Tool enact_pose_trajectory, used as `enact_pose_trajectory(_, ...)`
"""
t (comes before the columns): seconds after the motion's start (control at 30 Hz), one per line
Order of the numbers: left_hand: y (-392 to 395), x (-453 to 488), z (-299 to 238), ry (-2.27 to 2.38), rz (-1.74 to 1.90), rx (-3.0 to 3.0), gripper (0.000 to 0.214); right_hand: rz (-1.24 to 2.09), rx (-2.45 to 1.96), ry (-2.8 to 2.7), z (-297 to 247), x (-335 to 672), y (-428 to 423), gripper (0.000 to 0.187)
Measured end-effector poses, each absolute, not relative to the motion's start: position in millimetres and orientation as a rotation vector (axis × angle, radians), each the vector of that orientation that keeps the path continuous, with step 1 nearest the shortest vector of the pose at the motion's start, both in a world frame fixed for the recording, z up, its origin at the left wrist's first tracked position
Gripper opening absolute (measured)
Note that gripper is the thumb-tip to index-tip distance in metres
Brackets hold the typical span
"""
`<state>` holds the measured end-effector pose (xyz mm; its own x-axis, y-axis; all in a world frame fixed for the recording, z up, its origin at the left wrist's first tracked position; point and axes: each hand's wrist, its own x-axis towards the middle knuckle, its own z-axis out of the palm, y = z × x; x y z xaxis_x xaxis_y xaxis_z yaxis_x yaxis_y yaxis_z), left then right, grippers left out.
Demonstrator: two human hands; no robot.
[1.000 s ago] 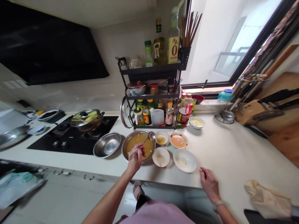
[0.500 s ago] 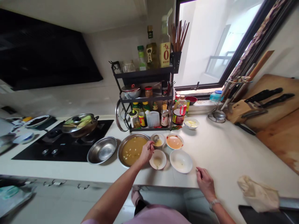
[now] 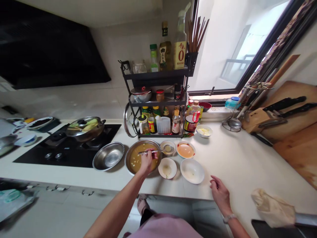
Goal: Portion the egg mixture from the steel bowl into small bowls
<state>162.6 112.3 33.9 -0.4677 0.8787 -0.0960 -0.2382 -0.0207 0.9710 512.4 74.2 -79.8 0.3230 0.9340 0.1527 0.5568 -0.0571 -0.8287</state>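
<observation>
My left hand [image 3: 148, 159] is closed around the handle of a metal spoon [image 3: 158, 151], above a wide metal basin [image 3: 127, 164] of brown liquid with pale bits floating in it. The spoon lies nearly level, its bowl end over a small bowl [image 3: 162, 144] with a little yellowish liquid. Just below that stands a white bowl [image 3: 173, 172] with some cloudy liquid. A larger white bowl [image 3: 198, 177] and a bowl of orange liquid [image 3: 185, 150] are to the right. Near the counter's front edge, my right hand [image 3: 220, 192] is loosely curled, thumb apart, holding nothing.
An empty metal basin [image 3: 109, 157] stands left of the brown liquid, beside a stove [image 3: 74, 155] with a lidded pan [image 3: 85, 129]. Behind the bowls rises a black spice rack [image 3: 158, 103]. Rightward are a bowl of pale yellow pieces [image 3: 204, 131], a knife block [image 3: 257, 120] and a cloth [image 3: 273, 208].
My left hand has moved left with the spoon, from beside the small bowl to over the basin. The spoon now lies more level. My right hand has shifted only slightly.
</observation>
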Motion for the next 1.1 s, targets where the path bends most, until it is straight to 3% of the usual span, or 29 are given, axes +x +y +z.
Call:
enact_pose_trajectory(0.17, 91, 142, 45, 1.390, 1.694, 0.702, 0.021, 0.605, -1.676, -1.273, -60, 494, 71, 0.050)
enact_pose_trajectory(0.37, 53, 106, 58, 1.457, 1.761, 0.708, 0.030, 1.250, -1.612, -0.859, -49, 473, 72, 0.072)
enact_pose_trajectory(0.53, 27, 80, 54, 1.629, 1.707, 0.815, 0.030, 1.497, -1.429, -0.712, -44, 469, 72, 0.075)
enact_pose_trajectory(0.7, 9, 72, 49, 1.822, 1.529, 1.180, 0.028, 1.556, -1.384, -0.728, -41, 467, 71, 0.083)
enact_pose_trajectory(0.9, -2, 73, 48, 1.870, 1.304, 1.647, 0.023, 1.492, -1.399, -0.751, -36, 461, 74, 0.080)
enact_pose_trajectory(1.1, 9, 87, 60, 1.895, 1.441, 1.489, 0.024, 1.461, -1.441, -0.783, -30, 463, 76, 0.083)
